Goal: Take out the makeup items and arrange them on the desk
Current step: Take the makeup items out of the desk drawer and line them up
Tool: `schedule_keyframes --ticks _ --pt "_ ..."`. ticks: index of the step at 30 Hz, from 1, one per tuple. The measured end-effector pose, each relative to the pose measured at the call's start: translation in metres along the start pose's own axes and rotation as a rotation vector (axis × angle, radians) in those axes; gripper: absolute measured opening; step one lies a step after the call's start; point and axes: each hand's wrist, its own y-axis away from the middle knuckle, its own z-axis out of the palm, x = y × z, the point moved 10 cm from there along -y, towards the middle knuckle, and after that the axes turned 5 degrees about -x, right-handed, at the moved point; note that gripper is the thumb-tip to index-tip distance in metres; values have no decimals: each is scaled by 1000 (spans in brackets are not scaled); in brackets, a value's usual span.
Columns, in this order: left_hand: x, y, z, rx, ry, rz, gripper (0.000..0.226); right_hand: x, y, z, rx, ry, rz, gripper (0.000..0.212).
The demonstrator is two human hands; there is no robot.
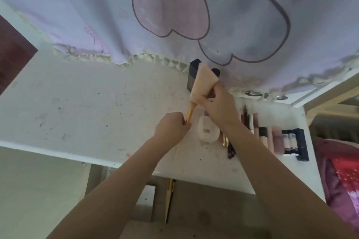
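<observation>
Both bare forearms reach forward from the bottom of the frame and converge over the stained white desk [77, 103]. The left hand [171, 129] is curled into a near fist, thumb and fingers pinched shut on the thin yellow-orange handle [189, 114] that sticks out of the narrow lower end of a peach-coloured soft tapered pouch [202, 83]. The right hand [219, 106], just beyond and to the right of the left, is wrapped around the pouch's lower half with the wrist bent downward; the pouch is held tilted, wide end away from the person, clear of the desk surface. What the handle belongs to cannot be told (its far end is inside the pouch).

Directly beneath the right wrist lies a pale pink rounded compact [207, 130]. Right of the right forearm, a row of slim pencils, tubes and small bottles [272, 137] lies side by side, ending in a dark navy rectangular box [303, 144]. Beyond the pouch stands a black square-edged box [193, 75], against the hem of a lilac printed curtain [97, 15].
</observation>
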Motion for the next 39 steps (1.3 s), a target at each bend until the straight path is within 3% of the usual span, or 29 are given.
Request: schedule_keyframes --ticks 6,11,17,20,22,23,26,28,35,39 --pt "1 -21 19 -72 -160 -15 25 30 -25 32 16 191 40 16" --pt "-1 -19 24 -63 -193 0 31 37 -25 34 65 227 37 20" --pt "-10 16 10 24 -51 80 34 37 -7 20 59 72 50 36" --pt "-31 70 8 131 111 170 32 8 50 -12 169 -12 -74 28" --pt "-59 104 38 58 140 138 31 -7 108 0 83 -6 -223 18" --pt "-76 116 63 -12 107 105 28 0 137 26 -59 17 -225 16" --pt "-128 128 138 -173 14 -66 13 75 209 125 -534 175 62 16" --pt "-148 118 168 -193 -21 -156 16 133 231 167 -635 210 285 16" --pt "-165 68 202 -115 -126 -261 22 160 198 217 -493 166 432 27" --pt "-184 67 212 -122 -70 -278 22 162 187 222 -445 187 453 26"
